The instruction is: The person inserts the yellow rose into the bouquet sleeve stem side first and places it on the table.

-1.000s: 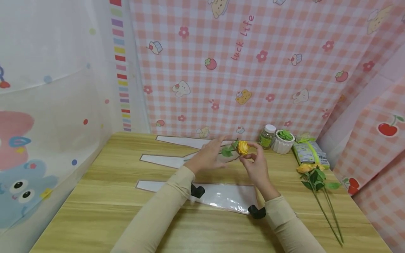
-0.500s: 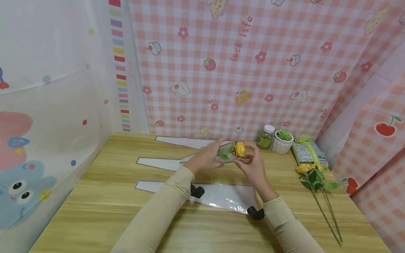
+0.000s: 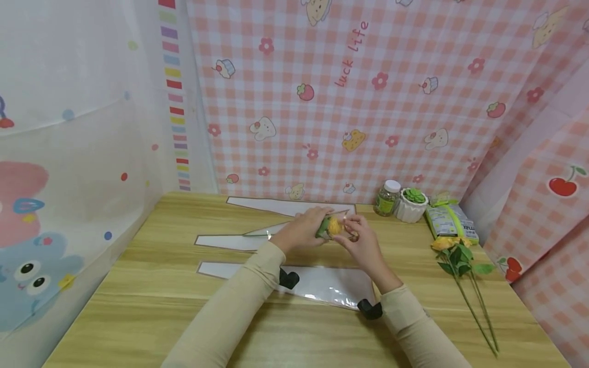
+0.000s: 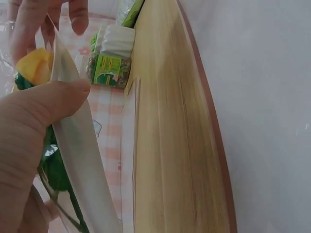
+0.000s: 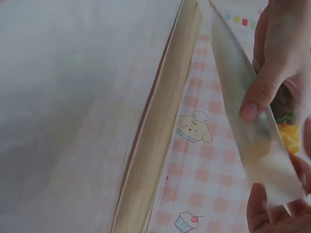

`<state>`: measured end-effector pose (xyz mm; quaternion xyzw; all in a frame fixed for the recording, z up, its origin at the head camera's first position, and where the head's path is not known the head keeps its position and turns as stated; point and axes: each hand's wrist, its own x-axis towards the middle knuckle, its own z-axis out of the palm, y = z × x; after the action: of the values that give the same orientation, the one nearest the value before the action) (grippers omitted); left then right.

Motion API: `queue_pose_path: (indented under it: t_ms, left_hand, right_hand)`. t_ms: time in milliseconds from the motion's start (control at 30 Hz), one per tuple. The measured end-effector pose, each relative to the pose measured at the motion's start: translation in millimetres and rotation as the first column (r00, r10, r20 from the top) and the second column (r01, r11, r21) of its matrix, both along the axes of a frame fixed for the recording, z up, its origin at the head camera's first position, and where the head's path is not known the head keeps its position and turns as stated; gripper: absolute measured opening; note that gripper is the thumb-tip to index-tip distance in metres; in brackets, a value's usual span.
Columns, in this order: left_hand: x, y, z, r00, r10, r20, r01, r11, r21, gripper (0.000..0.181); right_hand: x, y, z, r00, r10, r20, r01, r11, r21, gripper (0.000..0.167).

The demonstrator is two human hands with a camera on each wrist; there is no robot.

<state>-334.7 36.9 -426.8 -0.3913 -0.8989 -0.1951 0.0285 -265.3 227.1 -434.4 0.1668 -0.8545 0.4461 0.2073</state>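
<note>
My left hand (image 3: pixel 299 229) grips a whitish tapered flower sleeve (image 4: pixel 82 150), its thumb lying along the outside in the left wrist view. Inside the sleeve is a yellow rose (image 3: pixel 335 226) with green leaves, its stem running toward the narrow end. That narrow end stretches left, low over the table. At the wide mouth, the fingers of my right hand (image 3: pixel 368 248) are curled about the bloom. The right wrist view shows those fingertips by the sleeve's edge, with the bloom partly hidden.
Another flat sleeve (image 3: pixel 331 286) lies in front of the hands, and one more sleeve (image 3: pixel 262 204) at the back edge. To the right are a lidded jar (image 3: pixel 386 199), a potted succulent (image 3: pixel 411 204), a packet (image 3: pixel 453 220) and yellow roses with long stems (image 3: pixel 460 263).
The yellow rose and my right hand have moved left, so the bloom sits closer to my left hand. The sleeve's narrow end has shifted slightly left too.
</note>
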Motion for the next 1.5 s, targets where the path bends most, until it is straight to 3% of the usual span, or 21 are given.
queue_pose_path:
  t_ms: [133,267,467,667,833,967,1133,1400,1500]
  left_hand:
    - [1.5,2.7,0.6,1.000,-0.005,0.005,0.005,1.000,-0.015,0.083]
    - [0.2,2.0,-3.6,1.000,0.000,-0.008,0.000,1.000,-0.026,0.086]
    - [-4.0,-7.0,-8.2,0.998,0.024,-0.060,-0.028,0.998,-0.059,0.093]
    - [-8.0,-30.6,-9.3,0.996,0.028,-0.083,-0.035,0.996,-0.088,0.088]
    - [-20.2,-61.1,-19.1,0.995,0.065,-0.072,-0.072,0.992,-0.102,0.074]
    - [-24.7,-84.5,-24.3,0.995,0.088,-0.049,-0.092,0.991,-0.098,0.068]
    - [-24.4,-107.1,-25.3,0.993,0.107,-0.047,-0.111,0.988,-0.104,0.065]
    - [-31.3,-138.8,-34.2,0.990,0.139,0.006,-0.139,0.989,-0.044,0.050]
    - [-30.0,-146.4,-34.4,0.988,0.154,-0.009,-0.155,0.987,-0.039,0.050]
  right_hand:
    - [-0.8,-1,0.4,1.000,-0.012,-0.020,0.013,0.999,0.031,0.021]
    - [-0.1,0,0.7,1.000,-0.025,0.014,0.025,0.999,0.025,0.011]
    - [1.8,4,-1.3,0.992,-0.011,0.129,0.005,0.999,0.048,0.017]
    - [1.1,9,-3.9,0.980,-0.034,0.194,0.028,0.999,0.036,0.017]
    - [-2.5,20,-6.2,0.971,0.006,0.238,0.004,0.999,-0.039,0.021]
    - [-5.9,29,-8.6,0.943,0.062,0.326,-0.026,0.993,-0.114,0.027]
    - [-9.2,36,-9.5,0.907,0.086,0.413,-0.048,0.994,-0.102,0.028]
    - [-20.8,49,-15.4,0.870,0.057,0.489,-0.025,0.997,-0.071,0.032]
    - [-24.0,52,-17.6,0.855,0.082,0.512,-0.052,0.996,-0.071,0.032]
